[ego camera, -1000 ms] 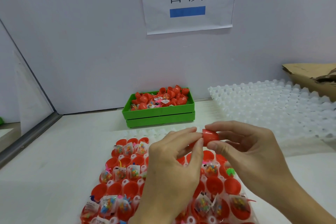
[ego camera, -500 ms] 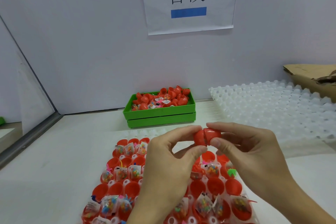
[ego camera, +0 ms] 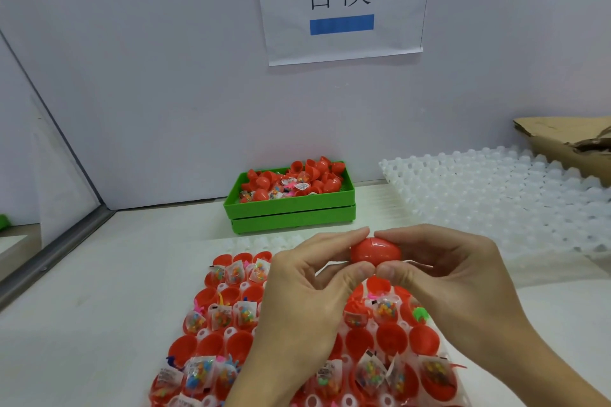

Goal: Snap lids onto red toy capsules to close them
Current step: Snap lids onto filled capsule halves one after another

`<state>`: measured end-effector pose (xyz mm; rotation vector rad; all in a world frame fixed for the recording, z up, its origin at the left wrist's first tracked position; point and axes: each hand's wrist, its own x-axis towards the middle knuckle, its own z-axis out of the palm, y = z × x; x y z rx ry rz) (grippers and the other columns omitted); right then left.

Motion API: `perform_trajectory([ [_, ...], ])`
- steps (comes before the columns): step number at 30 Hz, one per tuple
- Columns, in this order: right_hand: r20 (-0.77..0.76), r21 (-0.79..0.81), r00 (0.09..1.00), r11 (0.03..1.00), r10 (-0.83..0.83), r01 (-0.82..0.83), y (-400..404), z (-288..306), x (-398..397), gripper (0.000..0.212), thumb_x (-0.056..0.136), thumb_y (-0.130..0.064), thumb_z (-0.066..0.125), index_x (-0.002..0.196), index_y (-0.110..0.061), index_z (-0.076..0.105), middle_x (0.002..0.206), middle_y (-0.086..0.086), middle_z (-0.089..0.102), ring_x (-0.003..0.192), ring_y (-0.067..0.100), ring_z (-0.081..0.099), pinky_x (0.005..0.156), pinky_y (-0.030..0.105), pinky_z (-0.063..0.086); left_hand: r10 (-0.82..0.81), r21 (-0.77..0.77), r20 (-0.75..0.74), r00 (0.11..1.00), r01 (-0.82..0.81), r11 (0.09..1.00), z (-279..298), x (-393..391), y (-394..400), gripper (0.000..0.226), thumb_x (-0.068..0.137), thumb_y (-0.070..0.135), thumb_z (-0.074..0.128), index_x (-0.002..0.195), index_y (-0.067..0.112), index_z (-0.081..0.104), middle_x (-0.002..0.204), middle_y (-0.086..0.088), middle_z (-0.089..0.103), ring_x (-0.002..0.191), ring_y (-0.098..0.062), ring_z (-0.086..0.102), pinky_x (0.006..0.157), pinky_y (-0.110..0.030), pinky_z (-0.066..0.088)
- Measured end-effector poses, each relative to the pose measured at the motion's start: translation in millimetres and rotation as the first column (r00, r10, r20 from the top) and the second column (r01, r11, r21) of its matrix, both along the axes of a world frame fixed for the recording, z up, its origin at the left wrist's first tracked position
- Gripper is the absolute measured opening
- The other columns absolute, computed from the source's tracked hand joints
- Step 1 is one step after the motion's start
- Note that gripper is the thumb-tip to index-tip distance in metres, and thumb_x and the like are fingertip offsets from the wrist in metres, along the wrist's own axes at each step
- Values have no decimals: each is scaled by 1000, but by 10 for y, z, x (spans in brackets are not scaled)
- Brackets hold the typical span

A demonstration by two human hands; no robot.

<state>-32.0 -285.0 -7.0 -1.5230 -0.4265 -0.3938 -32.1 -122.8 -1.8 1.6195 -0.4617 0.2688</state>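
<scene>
Far left: grey partition edge (ego camera: 56, 251), nothing of the task there. Further in, low in the view: clear blister tray (ego camera: 446, 360) of open red capsule halves (ego camera: 211, 345), many holding small bagged toys (ego camera: 198, 373), others bare. Behind it, near the wall: green crate (ego camera: 291, 211) heaped with loose red halves and lids.

Centre, above the tray: left hand (ego camera: 297, 301) pinching the left end of the red capsule (ego camera: 375, 251), forefinger on top, thumb beneath. Two halves brought together, seam visible across the middle; whether fully snapped, cannot tell.

Judged by look: thin moulded plastic, light, stiff yet slightly springy, smooth and glossy, so apt to slip or squirt out under an off-axis squeeze. Best held by each dome end, pressure straight along the axis, fingertips clear of the seam so no skin or bag corner gets trapped.

Right of centre: right hand (ego camera: 463, 284) gripping the capsule's right end the same way, thumb tips of both hands nearly touching below.

Far right: white empty tray (ego camera: 515, 201), then torn cardboard (ego camera: 572, 145).
</scene>
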Motion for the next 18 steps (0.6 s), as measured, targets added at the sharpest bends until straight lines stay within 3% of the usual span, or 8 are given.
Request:
perform_trajectory([
  [4,22,-19,1000,1000,8,-8,-9,17,-4,32,53,-26,82,84,-20,79,83,2,77,75,20,75,66,24,60,-8,-45,-27,1000,7,999,4,-3,-9,28,73,16,74,99,26,76,95,8,77,88,-5,72,75,-12,55],
  [9,39,-16,999,1000,-4,4,30,-20,-6,30,54,-18,83,83,-23,79,81,2,76,75,18,75,69,22,60,84,13,11,996,-84,996,-29,29,-12,35,75,-7,76,91,24,79,85,4,76,82,-7,72,71,-14,55],
  [12,29,-11,999,1000,-20,21,35,-59,14,30,57,-3,83,80,-22,79,76,4,76,73,17,75,68,20,59,121,51,36,992,-122,991,-34,32,-7,44,73,-16,73,86,25,81,80,3,75,77,-8,71,69,-16,56],
  [18,48,-35,997,997,-67,69,47,-103,35,50,63,22,74,81,-24,81,71,5,75,67,16,73,65,18,57,155,70,67,986,-160,985,-33,39,-23,50,74,-24,67,84,22,81,75,0,74,65,-9,71,63,-18,57],
])
